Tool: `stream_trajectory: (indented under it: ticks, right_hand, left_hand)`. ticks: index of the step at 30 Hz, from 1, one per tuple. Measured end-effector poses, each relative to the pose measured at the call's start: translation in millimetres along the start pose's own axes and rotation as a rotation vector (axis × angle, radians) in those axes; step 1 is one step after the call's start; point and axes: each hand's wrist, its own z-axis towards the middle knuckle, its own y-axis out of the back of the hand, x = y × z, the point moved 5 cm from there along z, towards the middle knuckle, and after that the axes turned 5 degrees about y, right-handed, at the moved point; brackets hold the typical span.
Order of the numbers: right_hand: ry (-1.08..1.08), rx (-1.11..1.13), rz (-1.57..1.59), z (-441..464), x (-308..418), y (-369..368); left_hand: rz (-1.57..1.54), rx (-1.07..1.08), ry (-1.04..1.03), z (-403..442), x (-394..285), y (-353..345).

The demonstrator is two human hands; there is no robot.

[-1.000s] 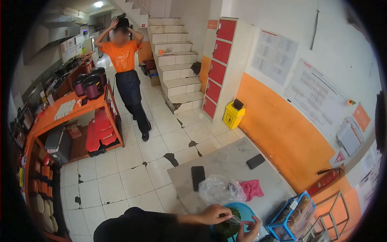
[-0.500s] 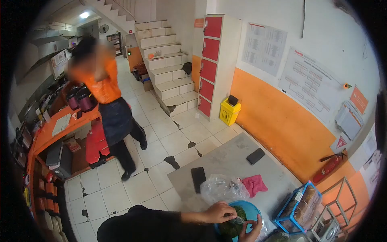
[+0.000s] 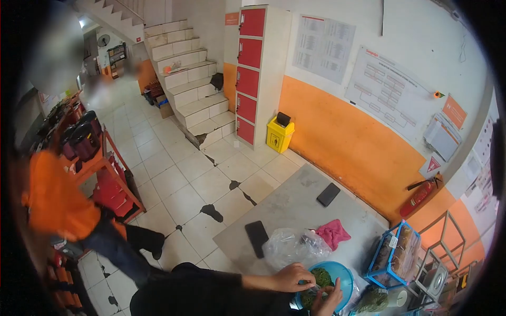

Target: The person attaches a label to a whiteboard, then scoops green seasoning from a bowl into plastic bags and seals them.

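A small piece of clear plastic sits between the two hands, above the chopped-looking greens in a blue bowl. The left hand is closed to a pinch at its fingertips, with hold of the plastic. The right hand is partly curled, its fingers at the other end of the plastic; whether they grip it or only touch it, I cannot tell.

The work looks partway along. The greens are loose in the bowl, and a fair amount remains there. The plastic is in hand, but whether it holds anything, or is open or sealed, is too small to make out. Just right of the bowl lies a greenish bundle, seemingly wrapped in clear plastic; it may be a finished portion, though nothing shows this for certain.

Beyond the bowl, a large crumpled clear bag lies on the grey worktop, beside a pink cloth. A dark phone lies left of the bag, another phone farther off. A blue-framed container stands to the right. Well apart at left is a person in orange.
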Motion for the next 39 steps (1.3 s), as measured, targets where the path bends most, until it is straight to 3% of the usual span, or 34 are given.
stream_trajectory:
  ticks: [4,6,12,15,18,26,31,37,39]
  right_hand:
    - [0.096,-0.071,-0.211,2,22,-2]
    - [-0.119,0.120,-0.082,-1,0,-15]
    - [-0.081,-0.003,0.022,-2,-1,-14]
    - [-0.078,-0.081,-0.036,1,9,1]
    - [-0.058,-0.034,-0.107,0,5,9]
    - [-0.320,-0.031,-0.048,8,3,16]
    - [-0.217,-0.023,-0.020,9,0,20]
    - [-0.345,0.024,0.076,2,-10,17]
    - [-0.297,0.009,0.008,7,-4,19]
  left_hand:
    - [-0.057,0.054,0.008,-1,6,6]
    - [-0.093,0.073,-0.045,2,0,11]
    - [-0.128,0.012,-0.135,12,9,16]
    - [-0.114,0.079,-0.136,20,16,14]
    - [-0.129,0.117,-0.147,30,21,8]
    - [-0.166,0.171,-0.154,52,17,7]
    - [-0.161,0.173,-0.138,54,21,4]
    - [-0.167,0.166,-0.129,55,20,0]
    - [-0.151,0.172,-0.125,54,19,-1]
